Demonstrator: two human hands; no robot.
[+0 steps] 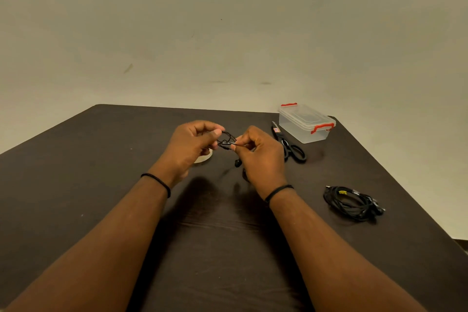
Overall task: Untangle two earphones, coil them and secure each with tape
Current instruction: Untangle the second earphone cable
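A black earphone is held in small loops above the dark table, between both hands. My left hand pinches the loops from the left with thumb and fingers. My right hand pinches the cable from the right, and an earbud dangles just below it. A second black earphone lies coiled on the table at the right, with a small yellow strip of tape on its top. A tape roll lies under my left hand, mostly hidden.
Black-handled scissors lie to the right of my hands. Behind them stands a clear plastic box with red clips, lid on, near the table's far right corner. A plain wall rises beyond the far edge.
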